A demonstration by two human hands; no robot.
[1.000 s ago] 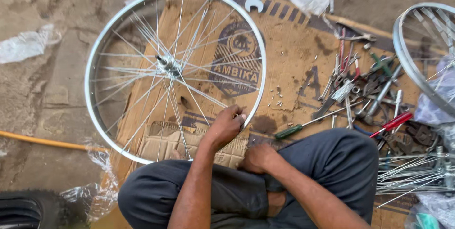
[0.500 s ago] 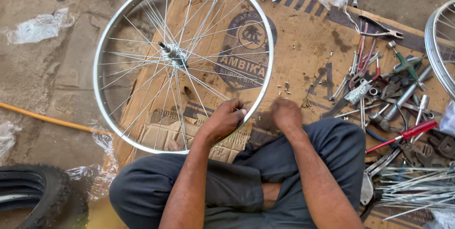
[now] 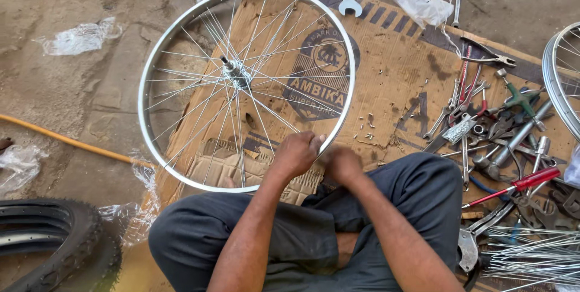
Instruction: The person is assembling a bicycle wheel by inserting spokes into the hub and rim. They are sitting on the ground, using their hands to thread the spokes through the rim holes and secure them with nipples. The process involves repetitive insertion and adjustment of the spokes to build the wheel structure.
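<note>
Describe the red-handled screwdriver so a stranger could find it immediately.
Start at the brown cardboard sheet on the ground and go to the tool pile along its right side. At the pile's lower right edge lies the red-handled screwdriver, the only tool with a thick bright red grip.

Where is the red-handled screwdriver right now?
Head view, right side: the red-handled screwdriver lies in the tool pile on the cardboard, beside the person's right knee.

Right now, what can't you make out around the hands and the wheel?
- Head view: right hand fingertips, hidden by its own back; a grip cannot be told.
- Left hand covers the wheel rim it touches.
- Second wheel cut off by the right edge.
- Tyre cut off at the bottom left.
</note>
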